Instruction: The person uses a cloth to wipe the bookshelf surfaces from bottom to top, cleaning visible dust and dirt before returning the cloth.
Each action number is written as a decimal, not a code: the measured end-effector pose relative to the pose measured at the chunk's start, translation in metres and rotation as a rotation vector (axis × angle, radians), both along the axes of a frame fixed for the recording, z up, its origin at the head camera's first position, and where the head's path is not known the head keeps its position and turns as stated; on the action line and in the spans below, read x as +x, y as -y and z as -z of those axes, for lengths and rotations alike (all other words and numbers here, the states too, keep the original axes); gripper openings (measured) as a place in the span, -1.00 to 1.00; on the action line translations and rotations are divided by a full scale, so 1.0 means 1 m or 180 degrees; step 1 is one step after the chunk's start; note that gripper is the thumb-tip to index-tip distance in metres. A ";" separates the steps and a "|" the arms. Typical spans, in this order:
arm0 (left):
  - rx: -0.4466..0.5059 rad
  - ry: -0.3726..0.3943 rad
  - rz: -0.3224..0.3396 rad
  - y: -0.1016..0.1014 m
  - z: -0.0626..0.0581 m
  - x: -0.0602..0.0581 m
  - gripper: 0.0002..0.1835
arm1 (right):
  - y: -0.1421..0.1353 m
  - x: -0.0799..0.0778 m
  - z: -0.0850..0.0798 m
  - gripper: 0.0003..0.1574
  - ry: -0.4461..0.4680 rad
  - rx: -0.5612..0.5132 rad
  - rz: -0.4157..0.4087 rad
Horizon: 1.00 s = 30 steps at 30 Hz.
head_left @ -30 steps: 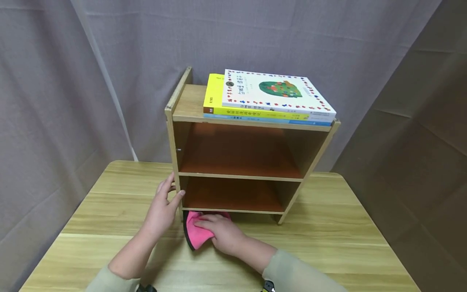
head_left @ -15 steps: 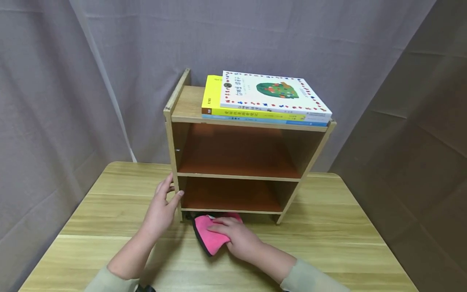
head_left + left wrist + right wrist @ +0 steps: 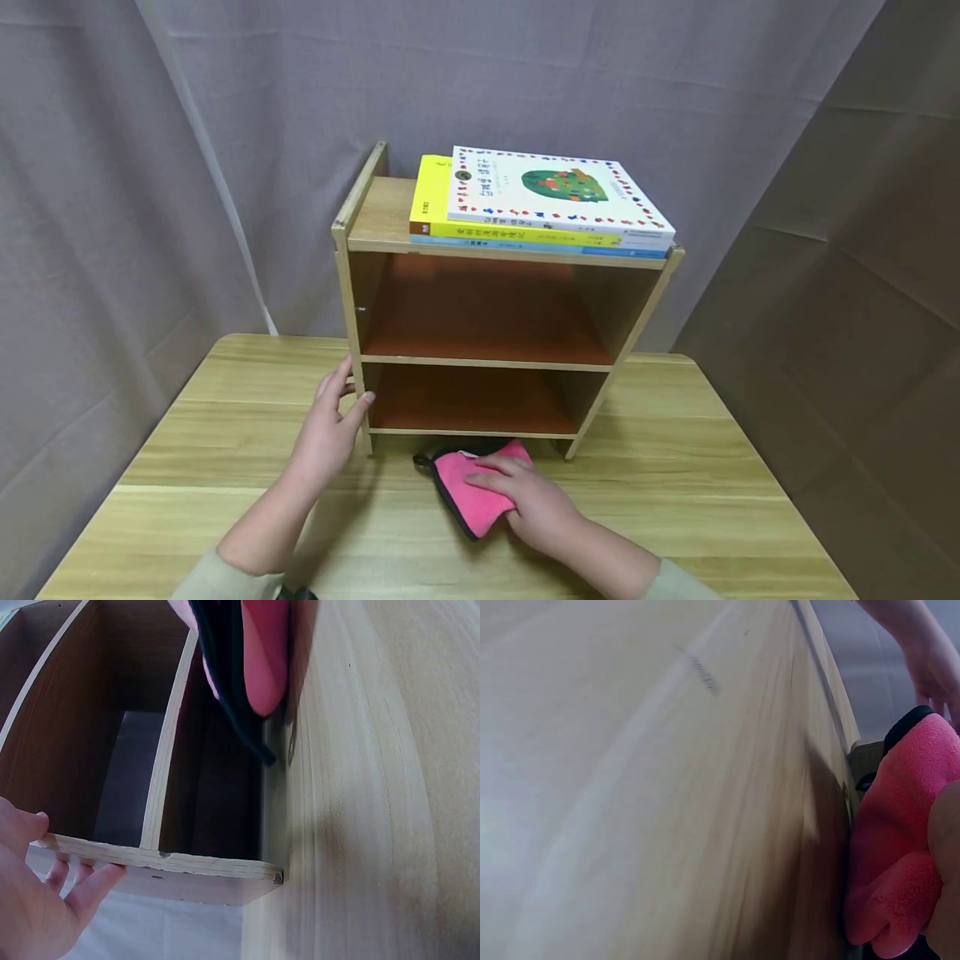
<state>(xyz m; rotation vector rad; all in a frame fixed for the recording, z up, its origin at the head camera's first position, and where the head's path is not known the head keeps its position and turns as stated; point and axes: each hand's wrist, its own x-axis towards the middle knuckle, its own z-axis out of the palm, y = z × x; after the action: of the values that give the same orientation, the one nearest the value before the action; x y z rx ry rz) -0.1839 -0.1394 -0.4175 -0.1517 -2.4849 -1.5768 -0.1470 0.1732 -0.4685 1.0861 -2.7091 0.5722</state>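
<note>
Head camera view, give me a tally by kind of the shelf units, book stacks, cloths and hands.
Shelf unit: 1
Stack of books: 1
Pink cloth: 1
Hands: 2, the left hand and the right hand
Total: 5

The cloth (image 3: 467, 498) is pink with black edging, the shelf (image 3: 487, 308) tan and reddish-brown, the table (image 3: 690, 475) streaked yellowish, the curtain (image 3: 300, 92) mauve-grey, the books (image 3: 540, 208) blue, yellow, and white bordered with red-and-blue specks.
</note>
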 end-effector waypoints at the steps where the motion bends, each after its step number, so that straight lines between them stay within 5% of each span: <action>1: 0.0001 -0.0001 0.0004 0.000 0.000 0.000 -0.27 | -0.003 0.002 0.000 0.09 -0.0032 -0.0022 -0.0002; 30: 0.0043 0.0102 0.0053 0.000 -0.005 0.002 -0.25 | -0.094 0.042 0.000 0.13 -0.0354 -0.0220 0.0651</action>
<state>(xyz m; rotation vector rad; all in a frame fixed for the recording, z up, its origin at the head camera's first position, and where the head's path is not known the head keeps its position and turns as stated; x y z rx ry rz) -0.1817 -0.1394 -0.4122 -0.1464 -2.5030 -1.6145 -0.1046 0.2675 -0.4683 0.7871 -2.6401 0.5494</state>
